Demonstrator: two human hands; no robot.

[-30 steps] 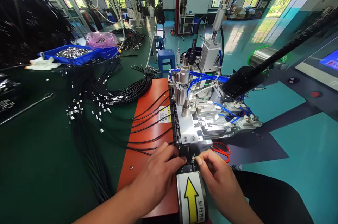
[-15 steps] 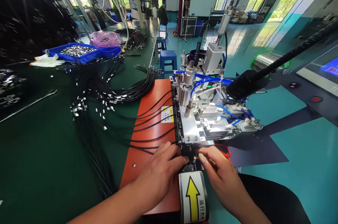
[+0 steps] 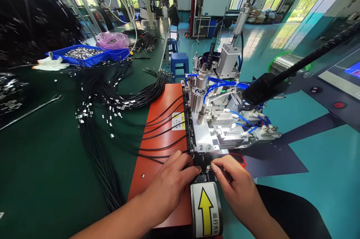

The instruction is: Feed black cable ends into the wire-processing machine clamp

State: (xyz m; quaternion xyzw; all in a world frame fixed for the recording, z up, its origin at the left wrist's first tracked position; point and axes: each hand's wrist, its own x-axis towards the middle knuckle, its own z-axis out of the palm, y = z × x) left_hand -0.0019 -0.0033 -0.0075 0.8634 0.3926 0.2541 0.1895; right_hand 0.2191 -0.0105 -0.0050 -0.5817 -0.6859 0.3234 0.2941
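1. Nearest the camera, just behind the yellow arrow label, the left hand lies flat with its fingers curled down on a black cable at the fixture's edge; the right hand is pinched nearly closed at the cable's tip, just ahead of the label, though what sits between its fingertips is too small to tell.
2. Risk, as I judge it: both sets of fingertips are touching the black clamp track directly beyond the label, close under the metal press machine; if that track or the head above it moves, a finger could be nipped.
3. A second risk: the tip may seat crookedly if the left hand lets the cable slide; the loose cables trailing to the left of the label could also drag it out of place.
4. The red scissors lie just right of the label's far end, near the right hand, and could be knocked.
5. Left of the label runs an orange plate, then a dark green bench strewn with cable bundles; far left beyond, a blue tray of metal parts and a pink bag.
6. Farthest beyond the label: blue stools, a whiteboard, a teal floor and bright windows.
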